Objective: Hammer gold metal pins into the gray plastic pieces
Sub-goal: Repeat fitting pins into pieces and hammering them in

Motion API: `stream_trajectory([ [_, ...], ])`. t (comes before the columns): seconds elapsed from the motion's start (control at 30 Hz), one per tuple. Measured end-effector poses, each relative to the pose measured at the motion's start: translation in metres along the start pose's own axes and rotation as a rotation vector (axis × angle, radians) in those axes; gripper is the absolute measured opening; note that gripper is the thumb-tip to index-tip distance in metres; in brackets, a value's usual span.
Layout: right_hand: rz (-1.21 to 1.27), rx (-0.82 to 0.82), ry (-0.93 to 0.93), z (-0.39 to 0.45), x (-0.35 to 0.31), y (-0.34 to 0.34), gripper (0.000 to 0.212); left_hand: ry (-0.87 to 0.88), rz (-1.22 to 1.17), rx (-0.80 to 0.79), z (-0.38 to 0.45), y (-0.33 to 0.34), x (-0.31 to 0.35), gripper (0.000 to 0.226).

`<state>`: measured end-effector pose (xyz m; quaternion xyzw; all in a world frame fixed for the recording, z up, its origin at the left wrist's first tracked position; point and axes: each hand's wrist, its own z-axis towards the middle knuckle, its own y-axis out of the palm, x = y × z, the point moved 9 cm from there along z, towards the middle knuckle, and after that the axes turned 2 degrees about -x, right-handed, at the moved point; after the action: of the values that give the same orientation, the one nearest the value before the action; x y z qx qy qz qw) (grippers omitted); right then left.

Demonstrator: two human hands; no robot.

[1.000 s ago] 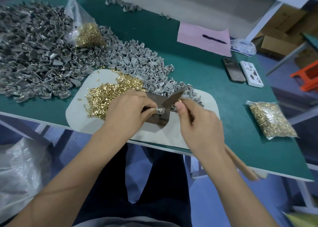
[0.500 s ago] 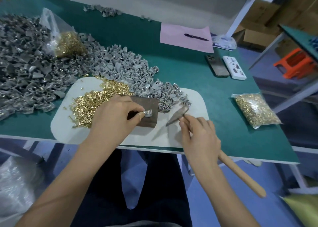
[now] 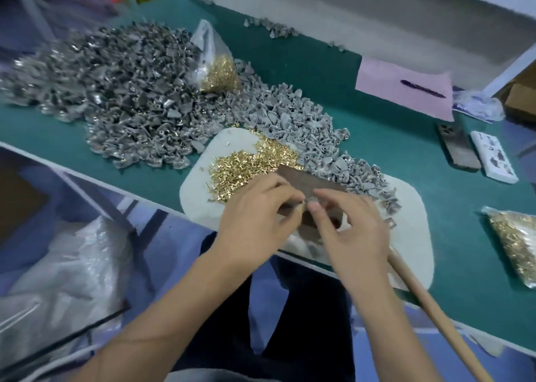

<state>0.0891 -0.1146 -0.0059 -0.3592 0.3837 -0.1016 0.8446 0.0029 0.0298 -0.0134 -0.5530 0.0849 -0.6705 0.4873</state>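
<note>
Over the brown block (image 3: 307, 180) on the white mat (image 3: 197, 191), my left hand (image 3: 258, 219) and my right hand (image 3: 355, 233) meet fingertip to fingertip. Between them sits a small gray plastic piece (image 3: 311, 200) with a glint of gold; thumb and forefinger of each hand pinch it. The hammer's wooden handle (image 3: 429, 309) sticks out from under my right wrist toward the lower right; its head is hidden. Loose gold pins (image 3: 249, 167) lie heaped on the mat left of the block. Gray pieces (image 3: 304, 120) are piled behind it.
A bigger, darker heap of pieces (image 3: 116, 91) covers the green table (image 3: 377, 141) at left, with a bag of pins (image 3: 214, 68) on it. Another pin bag (image 3: 513, 242) lies at right. Two phones (image 3: 458, 146) and pink paper with a pen (image 3: 406, 91) lie far right.
My right hand has brought its fingers from the hammer's head to the piece that my left hand holds over the block. The camera has swung to the left.
</note>
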Motion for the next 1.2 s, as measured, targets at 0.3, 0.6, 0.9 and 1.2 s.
stream_trajectory([
  [0.3, -0.020, -0.215, -0.241, 0.030, -0.078, 0.095, 0.007, -0.255, 0.057, 0.126, -0.030, -0.063, -0.085, 0.008],
  [0.6, -0.185, -0.403, -0.211, 0.067, -0.104, 0.167, 0.016, -0.523, 0.251, 0.192, -0.053, -0.099, -0.149, 0.006],
  [0.9, -0.335, -0.490, -0.167, 0.082, -0.109, 0.196, 0.017, -0.568, 0.307, 0.147, -0.030, -0.104, -0.161, 0.011],
  [1.2, -0.331, -0.487, -0.167, 0.081, -0.106, 0.194, 0.017, -0.509, 0.281, 0.251, -0.031, -0.106, -0.145, 0.007],
])
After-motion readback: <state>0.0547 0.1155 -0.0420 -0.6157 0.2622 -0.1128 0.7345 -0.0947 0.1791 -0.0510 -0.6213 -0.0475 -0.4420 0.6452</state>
